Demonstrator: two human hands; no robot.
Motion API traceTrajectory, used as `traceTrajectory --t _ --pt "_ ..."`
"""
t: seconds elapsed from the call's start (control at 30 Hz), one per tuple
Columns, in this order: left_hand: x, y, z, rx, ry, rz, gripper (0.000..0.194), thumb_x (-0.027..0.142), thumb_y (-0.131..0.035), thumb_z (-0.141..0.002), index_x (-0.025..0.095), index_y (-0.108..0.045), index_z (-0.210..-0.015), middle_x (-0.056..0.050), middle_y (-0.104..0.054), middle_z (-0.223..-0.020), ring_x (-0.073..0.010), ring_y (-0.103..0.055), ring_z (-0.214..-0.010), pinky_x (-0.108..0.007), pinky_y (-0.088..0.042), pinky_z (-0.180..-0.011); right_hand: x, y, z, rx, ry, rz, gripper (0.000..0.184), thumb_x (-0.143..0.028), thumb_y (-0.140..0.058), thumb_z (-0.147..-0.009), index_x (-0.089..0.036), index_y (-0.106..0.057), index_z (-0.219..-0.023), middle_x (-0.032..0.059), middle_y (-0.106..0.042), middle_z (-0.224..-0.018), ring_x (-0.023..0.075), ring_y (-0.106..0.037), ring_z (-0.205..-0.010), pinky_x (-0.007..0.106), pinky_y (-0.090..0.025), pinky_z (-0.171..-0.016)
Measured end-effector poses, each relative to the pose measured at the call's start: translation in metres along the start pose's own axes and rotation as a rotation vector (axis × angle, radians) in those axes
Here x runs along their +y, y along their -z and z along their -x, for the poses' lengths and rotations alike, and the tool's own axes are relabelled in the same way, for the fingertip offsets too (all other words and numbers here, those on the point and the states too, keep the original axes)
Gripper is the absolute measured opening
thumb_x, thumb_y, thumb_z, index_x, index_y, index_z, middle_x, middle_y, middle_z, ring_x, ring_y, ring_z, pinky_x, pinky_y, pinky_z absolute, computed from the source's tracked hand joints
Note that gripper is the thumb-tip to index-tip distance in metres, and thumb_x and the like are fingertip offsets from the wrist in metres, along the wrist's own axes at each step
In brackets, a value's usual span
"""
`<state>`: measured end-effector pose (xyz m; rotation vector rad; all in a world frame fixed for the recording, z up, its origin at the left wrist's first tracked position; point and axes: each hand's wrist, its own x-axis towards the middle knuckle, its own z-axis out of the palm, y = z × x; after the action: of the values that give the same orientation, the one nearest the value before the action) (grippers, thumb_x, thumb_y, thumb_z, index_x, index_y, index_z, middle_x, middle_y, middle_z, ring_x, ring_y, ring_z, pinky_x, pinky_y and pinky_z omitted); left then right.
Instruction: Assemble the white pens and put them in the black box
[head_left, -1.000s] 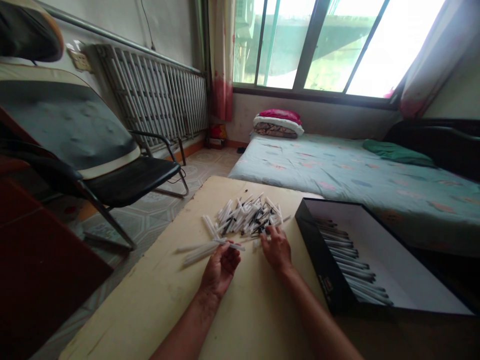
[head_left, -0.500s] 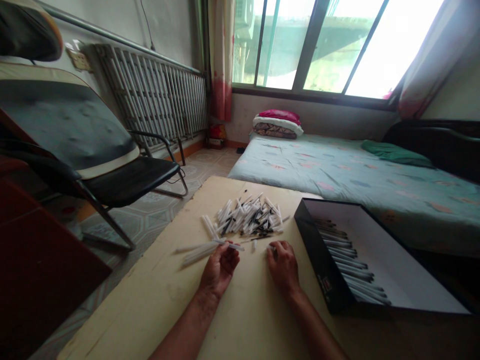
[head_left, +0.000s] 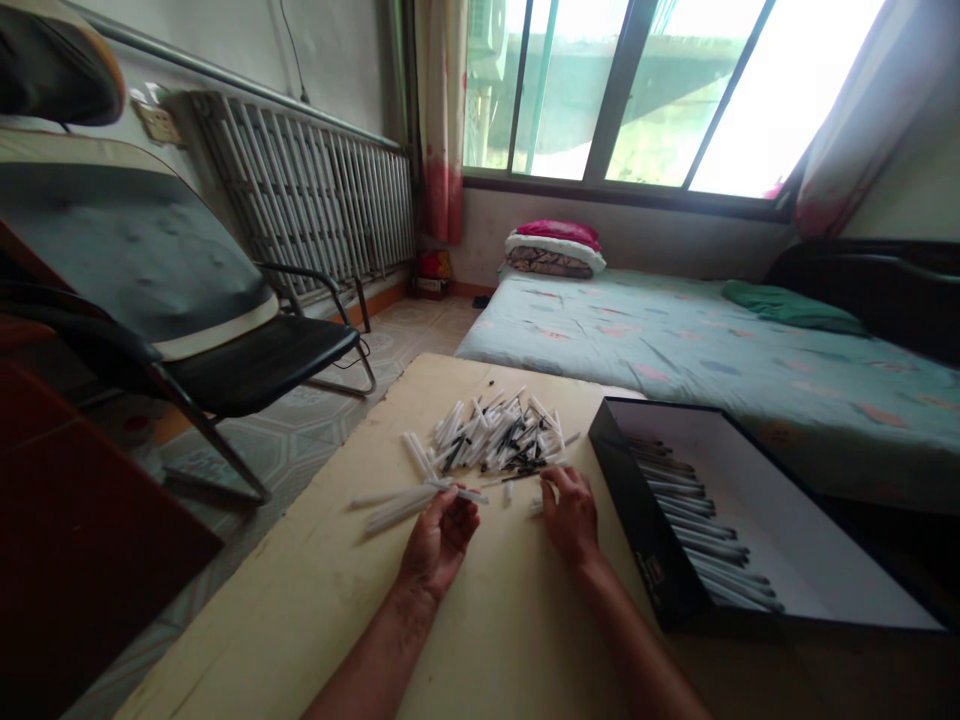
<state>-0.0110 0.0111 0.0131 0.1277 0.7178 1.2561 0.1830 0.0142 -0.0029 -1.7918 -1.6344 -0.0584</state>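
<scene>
A heap of white pen barrels and black parts (head_left: 499, 438) lies on a pale yellow board (head_left: 480, 640). My left hand (head_left: 439, 535) is curled round a white pen barrel (head_left: 461, 491) whose tip sticks out to the right. My right hand (head_left: 570, 512) rests on the board just below the heap, fingers bent over a small white piece (head_left: 537, 506); I cannot make out whether it grips it. A few white tubes (head_left: 394, 505) lie left of my left hand.
A black box with a white inside (head_left: 780, 510) holds a row of finished pens (head_left: 697, 535) at the right. A black folding chair (head_left: 247, 350) stands left of the board, a radiator behind it. A bed with a green sheet (head_left: 705, 350) lies beyond.
My right hand drew back from the heap toward me, then moved slightly forward again. My left hand has stayed in place with the barrel.
</scene>
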Motion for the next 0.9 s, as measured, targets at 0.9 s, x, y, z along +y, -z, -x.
traceTrajectory --t 0.9 --pt "-0.003 0.002 0.001 -0.060 -0.021 -0.095 0.005 0.012 -0.059 -0.077 0.013 -0.060 -0.082 -0.005 -0.070 -0.071 -0.0128 -0.066 -0.059 -0.023 -0.055 -0.057 -0.023 -0.003 -0.008 -0.191 -0.120 -0.392 0.025 -0.027 -0.042 -0.087 -0.015 -0.064 -0.092 0.0077 -0.064 -0.084 0.0169 -0.061 -0.076 0.027 -0.046 -0.066"
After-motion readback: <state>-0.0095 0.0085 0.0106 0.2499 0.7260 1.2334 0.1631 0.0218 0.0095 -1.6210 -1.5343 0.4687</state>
